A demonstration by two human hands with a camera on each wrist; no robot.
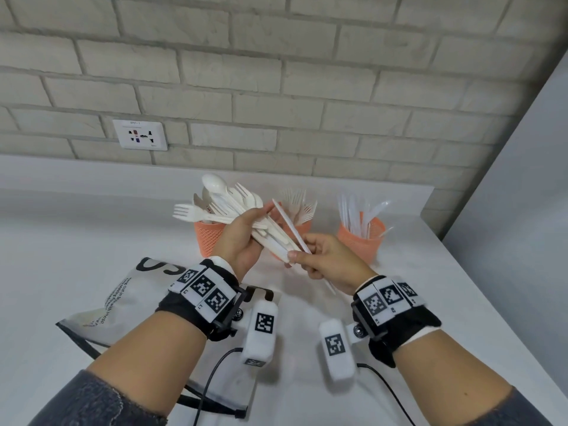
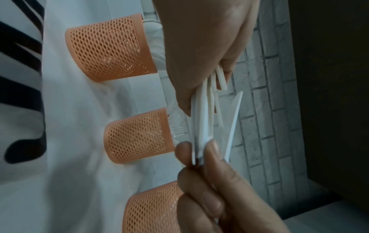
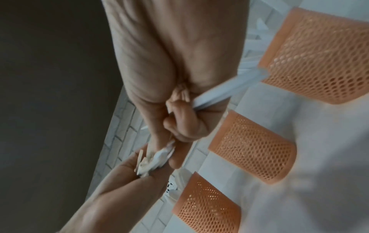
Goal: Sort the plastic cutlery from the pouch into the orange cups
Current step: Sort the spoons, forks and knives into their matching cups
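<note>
Left hand: the left hand (image 1: 241, 241) is raised above the surface (image 1: 92, 241), its fingers (image 1: 261, 210) curled round a bunch of white plastic cutlery (image 1: 233, 204) (forks and at least one spoon show among the heads), which fans out toward 10 o'clock.

Right hand: the right hand (image 1: 330, 259) sits just at 3 o'clock of the left one; thumb and fingers pinch a single slim white piece (image 1: 290, 227) that slants up toward 11 o'clock, its upper end close to the bunch's handles. Whether it is a knife I cannot tell.

Handle ends: in the left wrist view the right hand's fingertips (image 2: 211, 149) meet the lower ends of the bunch (image 2: 201, 126).

Left cup: an orange mesh cup (image 1: 209, 238) stands at 12 o'clock of the left hand, partly hidden behind it, with white cutlery in it.

Middle cup: a second orange cup (image 1: 302, 227) holds clear forks (image 1: 299, 204) and is largely hidden behind the hands.

Right cup: a third orange cup (image 1: 361, 242), at 1 o'clock of the right hand, holds clear pieces (image 1: 358, 213) standing upright.

Pouch: the pouch (image 1: 129, 299) lies flat on the surface at 7 o'clock of the left hand, under the left forearm (black lettering on pale material).

Wall: a white brick wall (image 1: 276, 72) with a socket plate (image 1: 140, 135) at 10 o'clock of the cups.
</note>
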